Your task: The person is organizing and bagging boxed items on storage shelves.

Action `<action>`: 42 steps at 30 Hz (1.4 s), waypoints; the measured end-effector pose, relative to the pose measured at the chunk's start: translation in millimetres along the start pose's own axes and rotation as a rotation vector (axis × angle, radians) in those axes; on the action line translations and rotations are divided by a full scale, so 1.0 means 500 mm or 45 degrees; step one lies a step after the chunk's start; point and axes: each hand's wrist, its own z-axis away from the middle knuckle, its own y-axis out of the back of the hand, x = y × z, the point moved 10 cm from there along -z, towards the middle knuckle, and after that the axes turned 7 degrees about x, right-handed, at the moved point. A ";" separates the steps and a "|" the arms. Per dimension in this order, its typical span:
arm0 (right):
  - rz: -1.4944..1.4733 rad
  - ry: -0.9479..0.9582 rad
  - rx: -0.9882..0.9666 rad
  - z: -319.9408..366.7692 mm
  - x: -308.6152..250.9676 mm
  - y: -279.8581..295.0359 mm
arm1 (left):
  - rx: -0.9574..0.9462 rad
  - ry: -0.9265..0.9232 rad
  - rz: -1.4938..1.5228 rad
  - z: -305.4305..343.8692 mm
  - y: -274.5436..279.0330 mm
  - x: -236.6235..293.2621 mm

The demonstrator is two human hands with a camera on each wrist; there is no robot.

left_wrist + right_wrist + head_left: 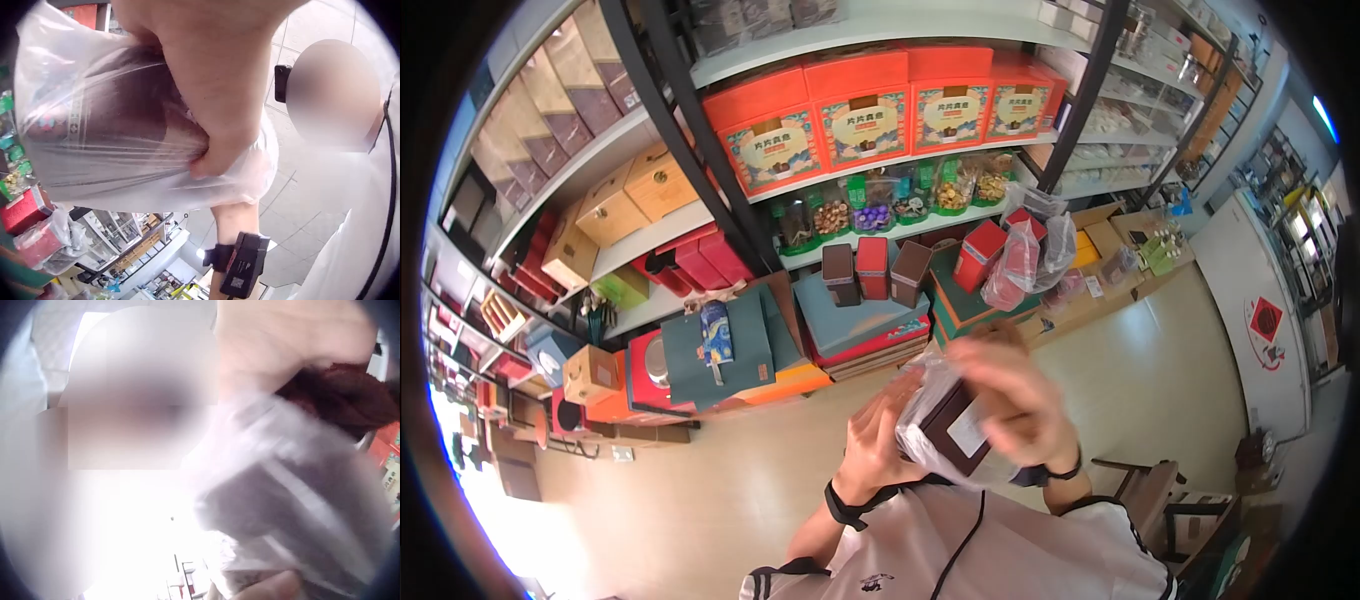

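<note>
A dark brown box (955,428) with a white label sits inside a clear plastic bag (125,169) in front of the chest. My left hand (878,440) grips the bagged box from the side, its thumb (215,159) pressed against the plastic. Blurred by motion, my right hand (1022,405) is over the box's labelled end. A dark reddish-brown cloth (340,397) is bunched in the right hand, mostly hidden behind it in the head view. The right wrist view shows the bag close below that palm.
Ahead, two dark boxes and a red box (872,268) stand on a stacked blue carton (825,325). Bagged red boxes (1015,265) lie to their right. Shelves behind hold orange gift boxes (863,125) and jars (872,215). A wooden chair (1145,500) stands at right.
</note>
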 end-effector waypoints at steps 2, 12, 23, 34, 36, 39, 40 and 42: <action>0.237 0.134 -0.351 0.017 -0.034 -0.098 | -0.002 0.005 -0.008 0.000 0.001 0.006; 0.219 0.212 -0.265 0.021 -0.028 -0.132 | 0.006 0.163 -0.155 0.020 0.052 -0.032; -0.746 -0.689 -0.521 0.159 0.143 -0.166 | 0.938 1.321 1.575 0.079 0.048 -0.290; -0.497 -0.804 0.069 0.020 0.295 -0.160 | 0.824 1.119 1.823 -0.029 -0.041 -0.277; -0.569 -0.804 0.131 -0.014 0.305 -0.151 | 0.819 1.077 1.610 -0.054 -0.033 -0.274; -0.684 -0.822 0.150 -0.089 0.312 -0.113 | 0.645 0.949 1.501 -0.124 -0.040 -0.268; -0.760 -0.795 0.229 -0.125 0.307 -0.085 | 0.621 0.949 1.526 -0.148 -0.051 -0.275; -0.745 -0.778 0.341 -0.188 0.325 -0.021 | 0.500 0.870 1.418 -0.198 -0.072 -0.270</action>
